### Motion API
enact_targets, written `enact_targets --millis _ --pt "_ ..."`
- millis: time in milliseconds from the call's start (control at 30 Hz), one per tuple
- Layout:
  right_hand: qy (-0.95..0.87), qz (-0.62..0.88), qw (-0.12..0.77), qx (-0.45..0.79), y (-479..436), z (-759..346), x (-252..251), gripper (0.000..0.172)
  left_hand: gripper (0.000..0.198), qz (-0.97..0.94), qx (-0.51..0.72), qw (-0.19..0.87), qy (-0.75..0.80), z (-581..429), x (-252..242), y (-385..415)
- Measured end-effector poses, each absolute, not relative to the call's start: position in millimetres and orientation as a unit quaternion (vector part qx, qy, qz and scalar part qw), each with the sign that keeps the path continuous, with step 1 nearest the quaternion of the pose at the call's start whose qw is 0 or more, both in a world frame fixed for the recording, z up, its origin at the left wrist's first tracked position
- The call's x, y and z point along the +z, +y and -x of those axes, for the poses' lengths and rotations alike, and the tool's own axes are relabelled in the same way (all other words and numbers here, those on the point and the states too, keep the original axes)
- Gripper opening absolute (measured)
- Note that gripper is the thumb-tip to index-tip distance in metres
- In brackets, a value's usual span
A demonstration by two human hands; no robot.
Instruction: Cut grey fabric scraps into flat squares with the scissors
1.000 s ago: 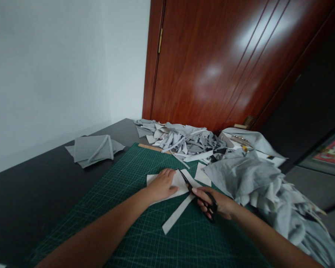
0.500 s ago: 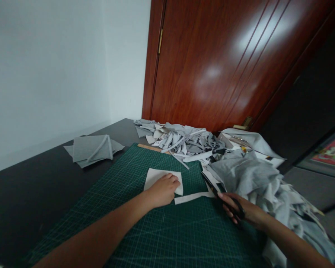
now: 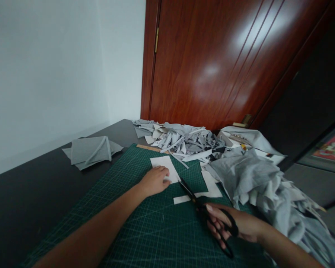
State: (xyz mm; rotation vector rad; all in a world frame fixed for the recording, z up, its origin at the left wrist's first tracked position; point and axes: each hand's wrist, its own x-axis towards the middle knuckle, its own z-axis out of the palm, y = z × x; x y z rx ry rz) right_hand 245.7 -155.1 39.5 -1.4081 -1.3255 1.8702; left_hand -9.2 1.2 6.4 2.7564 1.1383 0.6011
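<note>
A small white fabric piece (image 3: 165, 163) lies on the green cutting mat (image 3: 156, 238). My left hand (image 3: 155, 181) is at its near left part, fingers curled and gripping it; the fingertips are partly hidden. My right hand (image 3: 225, 222) has its fingers through the handles of black scissors (image 3: 194, 198). Their blades are parted, with the tips at the right corner of the fabric piece. Just beyond the blades, an L-shaped white offcut (image 3: 212, 188) rests on the mat, one narrow arm of it running under the scissors.
Grey and white scraps (image 3: 181, 137) are heaped along the far edge, beside a wooden ruler (image 3: 147, 148). Crumpled grey fabric (image 3: 245, 171) fills the right side. Several grey cut pieces (image 3: 89, 149) lie on the dark table (image 3: 58, 186) at left. A wooden door (image 3: 206, 67) stands behind.
My right hand has brought the scissors left and nearer me, to the fabric piece, and their blades have parted. The piece has turned and shifted slightly away under my left hand.
</note>
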Motion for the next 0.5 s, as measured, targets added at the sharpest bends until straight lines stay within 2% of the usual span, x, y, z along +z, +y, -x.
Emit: enact_targets --millis 67,200,300,500 --pt "-0.478 0.511 0.219 0.679 -155.6 -243.0 38.7 0.057 0.019 -0.912 0.177 0.031 0.370 4.9 7.7 -5.7" --pt "-0.483 0.501 0.218 0.684 -159.9 -243.1 36.4 0.054 0.013 -0.924 0.118 -0.028 0.363 -0.7 10.0 -10.3" --pt "-0.490 0.497 0.213 0.684 -165.4 -243.6 34.8 0.054 0.016 -0.929 0.086 -0.073 0.352 -3.5 9.0 -9.6" --pt "-0.470 0.501 0.226 0.691 -165.3 -238.5 32.7 0.054 0.015 -0.926 0.099 -0.076 0.355 -4.8 6.1 -10.8"
